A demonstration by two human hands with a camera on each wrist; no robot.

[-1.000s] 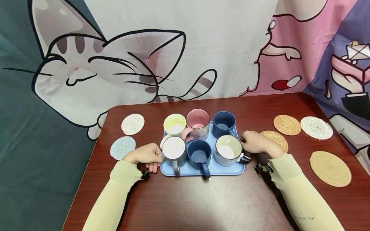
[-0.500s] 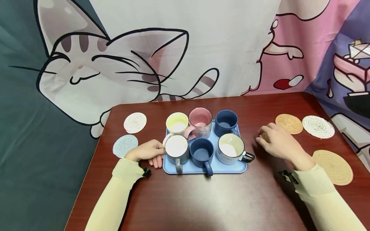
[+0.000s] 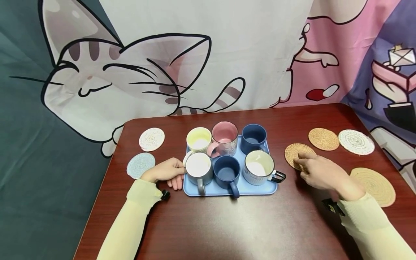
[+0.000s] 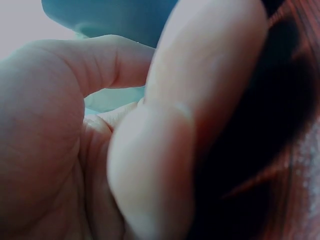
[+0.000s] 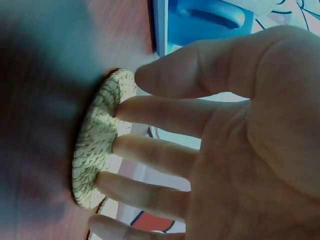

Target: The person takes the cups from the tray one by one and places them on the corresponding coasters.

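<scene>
While its fingers stretch out almost straight, with the thumb held apart, the right hand (image 3: 320, 175) rests its fingertips on a tan woven coaster (image 3: 295, 151) lying right of the tray. The left hand (image 3: 167, 171) has its fingers curled at the left rim of the blue tray (image 3: 253, 189) — whether it pinches that rim is hidden. A strip of tabletop (image 3: 234, 227) separates tray and coaster; the black handle of the cream-lined mug (image 3: 259, 166) juts over the rim into it. Five more mugs crowd the tray, the front navy mug's (image 3: 226, 169) handle overhanging the near edge. Another tan coaster (image 3: 323, 139) lies just behind the touched one, a white coaster (image 3: 356, 142) beside it near the table's right edge — and a larger straw mat (image 3: 378, 187) lies beyond the right wrist.
</scene>
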